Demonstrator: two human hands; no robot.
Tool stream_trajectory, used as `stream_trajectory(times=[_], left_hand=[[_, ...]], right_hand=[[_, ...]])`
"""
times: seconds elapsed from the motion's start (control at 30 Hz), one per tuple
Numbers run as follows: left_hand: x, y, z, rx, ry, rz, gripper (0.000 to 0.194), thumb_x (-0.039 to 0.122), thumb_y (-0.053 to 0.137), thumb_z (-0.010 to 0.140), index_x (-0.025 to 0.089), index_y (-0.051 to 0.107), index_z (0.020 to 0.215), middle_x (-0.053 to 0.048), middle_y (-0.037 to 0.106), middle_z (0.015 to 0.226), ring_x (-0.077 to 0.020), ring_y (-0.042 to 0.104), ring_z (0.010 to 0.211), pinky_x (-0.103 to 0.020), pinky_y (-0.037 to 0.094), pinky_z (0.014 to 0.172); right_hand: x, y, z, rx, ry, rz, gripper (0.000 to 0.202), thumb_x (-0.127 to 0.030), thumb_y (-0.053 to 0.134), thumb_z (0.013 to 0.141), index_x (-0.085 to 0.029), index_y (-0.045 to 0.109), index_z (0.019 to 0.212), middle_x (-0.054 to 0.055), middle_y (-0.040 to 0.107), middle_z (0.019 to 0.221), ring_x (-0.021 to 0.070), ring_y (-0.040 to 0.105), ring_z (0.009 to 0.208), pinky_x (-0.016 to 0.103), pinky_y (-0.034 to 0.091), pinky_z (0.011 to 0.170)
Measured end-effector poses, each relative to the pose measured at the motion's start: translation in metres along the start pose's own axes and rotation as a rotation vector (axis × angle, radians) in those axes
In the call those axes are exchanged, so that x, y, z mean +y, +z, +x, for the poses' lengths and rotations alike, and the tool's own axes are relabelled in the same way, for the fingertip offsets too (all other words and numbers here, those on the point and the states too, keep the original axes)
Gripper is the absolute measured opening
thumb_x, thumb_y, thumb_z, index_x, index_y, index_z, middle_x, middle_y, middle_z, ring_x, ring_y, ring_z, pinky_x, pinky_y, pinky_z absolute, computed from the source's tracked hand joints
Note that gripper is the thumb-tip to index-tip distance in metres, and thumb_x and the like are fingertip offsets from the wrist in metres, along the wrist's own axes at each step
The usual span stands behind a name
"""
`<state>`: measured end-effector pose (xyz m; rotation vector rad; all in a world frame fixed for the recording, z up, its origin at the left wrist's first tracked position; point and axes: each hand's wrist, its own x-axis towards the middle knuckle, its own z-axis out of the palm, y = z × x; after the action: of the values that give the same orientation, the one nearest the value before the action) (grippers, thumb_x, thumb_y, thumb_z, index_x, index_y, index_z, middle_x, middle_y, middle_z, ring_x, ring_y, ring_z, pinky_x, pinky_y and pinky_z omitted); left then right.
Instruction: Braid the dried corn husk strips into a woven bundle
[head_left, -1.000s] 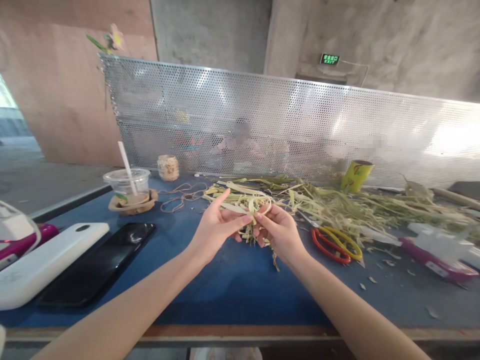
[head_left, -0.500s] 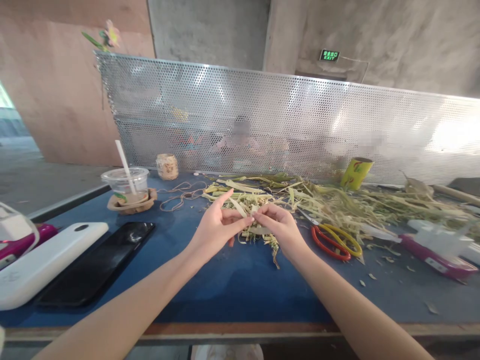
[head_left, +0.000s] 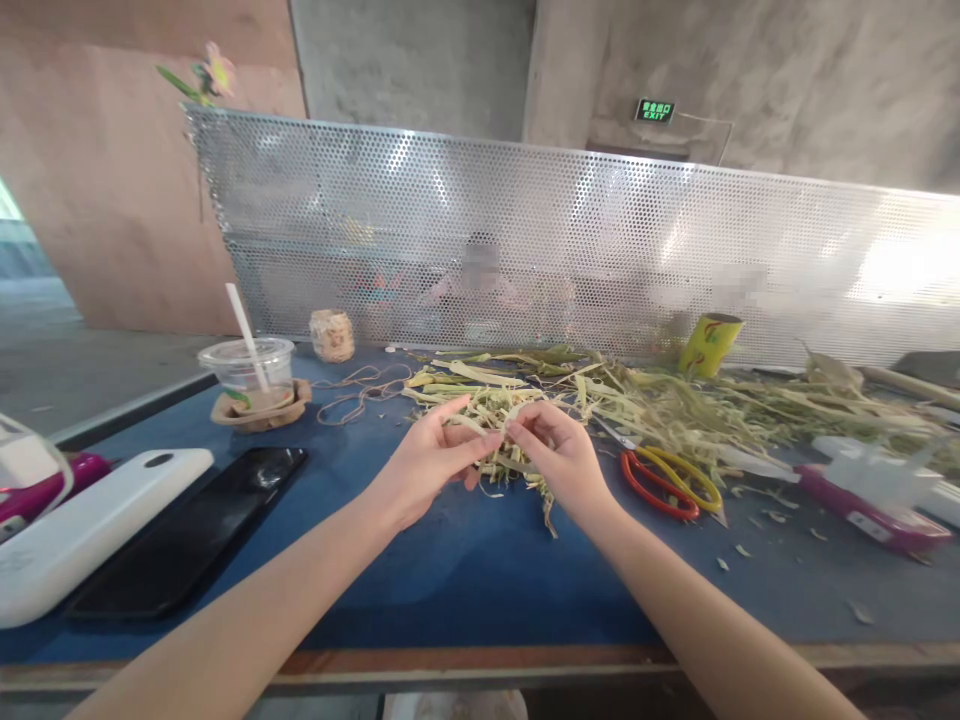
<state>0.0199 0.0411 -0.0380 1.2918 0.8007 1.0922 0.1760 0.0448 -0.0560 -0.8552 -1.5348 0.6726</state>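
Note:
My left hand and my right hand meet above the blue table, thumbs and index fingertips pinched close together. Between them is a thin pale-green leaf strip, partly covered by the fingers. The left index finger points up and away. Right behind and below my hands lies a tangled heap of dried leaf strips. Scissors with one red and one yellow handle loop rest to the right of my right hand, their blades pointing toward the heap.
Longer dried leaves spread right, near a yellow-green can. Left are a lidded plastic cup with a straw, string, a small wrapped jar, a black phone and a white power bank. A perforated metal screen stands behind.
My left index finger has lowered slightly and its other fingers have curled in a little. Both hands still pinch the leaf strip in nearly the same spot. The view has shifted slightly.

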Motion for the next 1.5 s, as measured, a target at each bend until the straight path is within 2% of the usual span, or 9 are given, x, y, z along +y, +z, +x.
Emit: stream_trajectory(times=[0.17, 0.33, 0.5, 0.83, 0.97, 1.1, 1.23, 1.4, 1.5], left_hand=[[0.003, 0.004, -0.002, 0.017, 0.008, 0.053, 0.111, 0.015, 0.077, 0.058, 0.011, 0.003, 0.141, 0.001, 0.062, 0.062, -0.0087, 0.047, 0.045, -0.023, 0.035, 0.042], [0.004, 0.006, -0.004, 0.04, 0.007, 0.09, 0.098, 0.027, 0.07, 0.068, 0.013, 0.006, 0.142, 0.004, 0.056, 0.058, -0.0079, 0.044, 0.043, -0.023, 0.036, 0.041], [0.003, 0.007, -0.004, 0.028, -0.008, 0.134, 0.1, 0.023, 0.07, 0.068, 0.014, 0.004, 0.142, 0.004, 0.056, 0.058, -0.0079, 0.044, 0.043, -0.023, 0.034, 0.043], [0.002, 0.0, -0.004, -0.085, -0.021, 0.153, 0.098, 0.024, 0.069, 0.07, 0.014, 0.004, 0.142, 0.0, 0.061, 0.067, -0.0085, 0.048, 0.046, -0.024, 0.037, 0.044], [0.003, 0.001, -0.004, -0.064, -0.02, 0.096, 0.107, 0.015, 0.074, 0.063, 0.016, 0.002, 0.142, 0.004, 0.059, 0.062, -0.0086, 0.05, 0.044, -0.023, 0.038, 0.043], [0.006, 0.002, -0.005, 0.0, -0.009, 0.068, 0.115, 0.012, 0.077, 0.057, 0.017, -0.001, 0.142, 0.008, 0.054, 0.056, -0.0056, 0.043, 0.036, -0.02, 0.031, 0.035], [0.009, 0.001, -0.004, 0.012, 0.003, 0.104, 0.113, 0.011, 0.076, 0.059, 0.017, -0.001, 0.142, 0.007, 0.054, 0.058, -0.0051, 0.041, 0.035, -0.019, 0.029, 0.033], [0.012, -0.002, -0.003, 0.017, -0.001, 0.145, 0.109, 0.014, 0.073, 0.063, 0.013, -0.002, 0.142, 0.006, 0.054, 0.056, -0.0063, 0.043, 0.035, -0.022, 0.031, 0.035], [0.014, -0.005, -0.002, 0.027, -0.001, 0.126, 0.107, 0.014, 0.072, 0.066, 0.013, -0.004, 0.141, 0.003, 0.059, 0.061, -0.006, 0.043, 0.035, -0.022, 0.032, 0.037]], right_hand=[[0.0, 0.0, 0.001, -0.007, 0.036, 0.119, 0.013, -0.03, 0.06, 0.074, -0.02, 0.055, 0.068, -0.001, 0.058, 0.064, 0.0121, 0.053, 0.059, 0.024, 0.042, 0.058], [-0.001, 0.0, 0.003, -0.051, 0.128, 0.17, 0.014, -0.029, 0.066, 0.068, -0.02, 0.06, 0.075, 0.001, 0.062, 0.068, 0.014, 0.058, 0.064, 0.025, 0.045, 0.06], [0.001, 0.0, 0.004, -0.077, 0.187, 0.154, 0.02, -0.035, 0.069, 0.064, -0.018, 0.06, 0.063, -0.001, 0.059, 0.06, 0.0122, 0.054, 0.056, 0.024, 0.042, 0.055], [0.004, -0.003, 0.006, 0.132, 0.173, 0.199, 0.022, -0.035, 0.069, 0.065, -0.017, 0.058, 0.062, -0.003, 0.054, 0.057, 0.0085, 0.045, 0.051, 0.021, 0.036, 0.05], [0.002, -0.006, 0.006, -0.06, 0.168, 0.114, 0.027, -0.043, 0.059, 0.073, -0.016, 0.06, 0.069, -0.001, 0.054, 0.057, 0.0095, 0.045, 0.051, 0.022, 0.036, 0.048], [-0.004, -0.01, 0.005, -0.262, 0.07, -0.122, 0.021, -0.039, 0.06, 0.074, -0.018, 0.064, 0.074, 0.0, 0.058, 0.061, 0.0102, 0.045, 0.052, 0.022, 0.035, 0.048], [-0.009, -0.017, 0.006, -0.31, 0.006, -0.259, 0.012, -0.031, 0.063, 0.072, -0.019, 0.066, 0.07, -0.001, 0.056, 0.058, 0.0089, 0.04, 0.049, 0.021, 0.033, 0.046], [-0.011, -0.027, 0.01, -0.327, 0.031, -0.266, 0.02, -0.032, 0.061, 0.073, -0.018, 0.062, 0.059, -0.003, 0.048, 0.052, 0.0078, 0.035, 0.046, 0.021, 0.027, 0.044], [-0.014, -0.032, 0.011, -0.337, 0.033, -0.268, 0.019, -0.031, 0.061, 0.074, -0.018, 0.063, 0.061, -0.002, 0.05, 0.054, 0.0089, 0.039, 0.048, 0.022, 0.029, 0.045]])
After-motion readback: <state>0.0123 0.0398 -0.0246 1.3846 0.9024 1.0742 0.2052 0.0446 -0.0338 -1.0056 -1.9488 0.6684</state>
